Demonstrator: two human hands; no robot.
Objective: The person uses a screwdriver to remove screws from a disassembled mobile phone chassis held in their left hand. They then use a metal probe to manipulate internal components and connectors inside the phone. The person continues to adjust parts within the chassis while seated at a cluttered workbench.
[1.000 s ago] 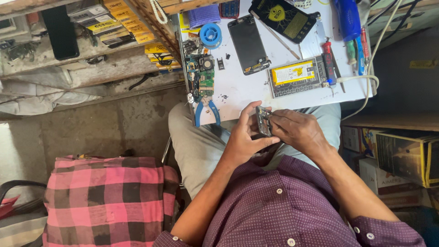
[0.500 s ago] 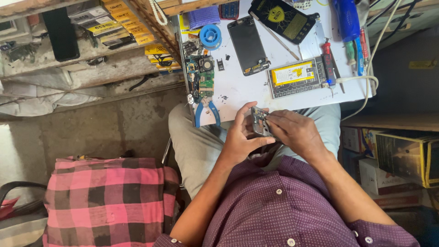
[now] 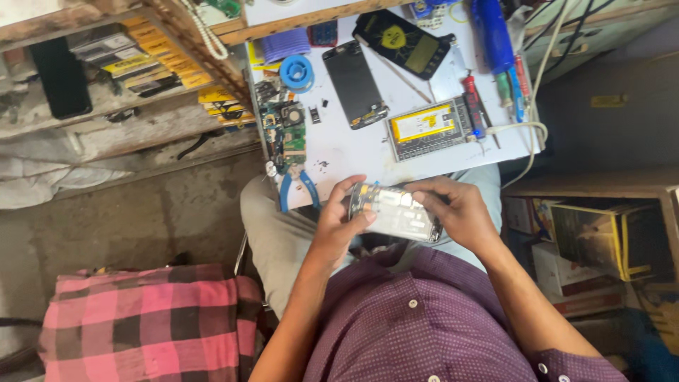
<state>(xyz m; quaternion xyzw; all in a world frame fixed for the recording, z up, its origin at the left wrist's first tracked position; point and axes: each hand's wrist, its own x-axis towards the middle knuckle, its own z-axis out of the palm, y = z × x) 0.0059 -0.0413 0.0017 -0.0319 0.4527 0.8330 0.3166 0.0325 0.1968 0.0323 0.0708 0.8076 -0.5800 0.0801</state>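
We see opened silver phone frame with bare innards (image 3: 395,211) held over lap, just below near edge of white worktable (image 3: 339,152). Left hand (image 3: 338,225) grips its left end, fingers curled round edge. Right hand (image 3: 456,211) clasps right end, fingertips pressed on top. We note blue-handled pliers (image 3: 296,185) just beside left hand, green circuit board (image 3: 288,134) beyond, second opened phone with yellow battery (image 3: 429,127) on table above.

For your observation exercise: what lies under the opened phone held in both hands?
Under the opened grey phone body show the white worktable's edge and the person's light trousers; anything directly beneath is covered by it.
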